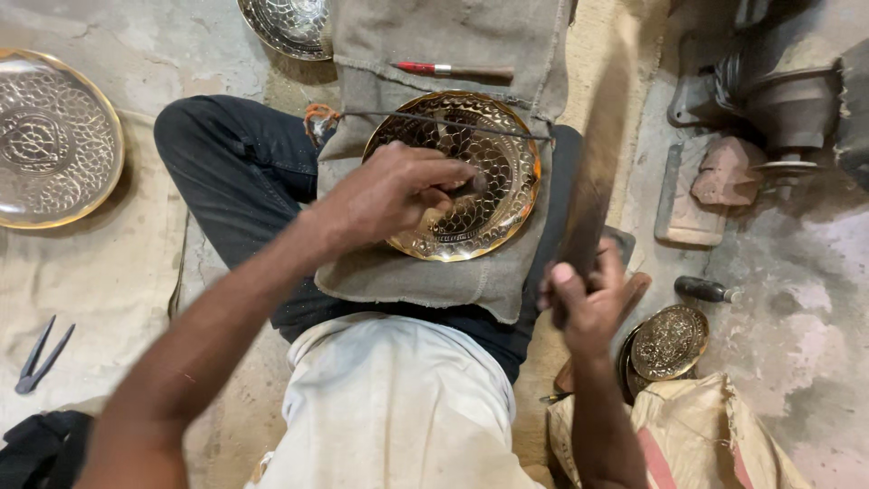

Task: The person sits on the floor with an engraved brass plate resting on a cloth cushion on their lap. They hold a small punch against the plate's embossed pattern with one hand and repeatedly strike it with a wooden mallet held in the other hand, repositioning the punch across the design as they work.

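Note:
A round brass plate (502, 195) with an engraved scale pattern lies on a grey cloth (434, 272) over my lap. My left hand (394, 190) rests on the plate's left part and pinches a small dark punch (469, 184) against the metal. My right hand (588, 303) is raised at the right and grips a long wooden mallet (597, 154), which is blurred by motion and points up and away. A thin metal rod (444, 124) lies across the plate's top edge.
A large embossed plate (54, 136) lies at the far left, another (290, 25) at the top. A red-handled tool (453, 70) rests on the cloth. Dividers (41, 355) lie lower left. Small engraved brass discs (668, 342) sit on a sack at lower right, near bricks and a dark-handled tool (706, 290).

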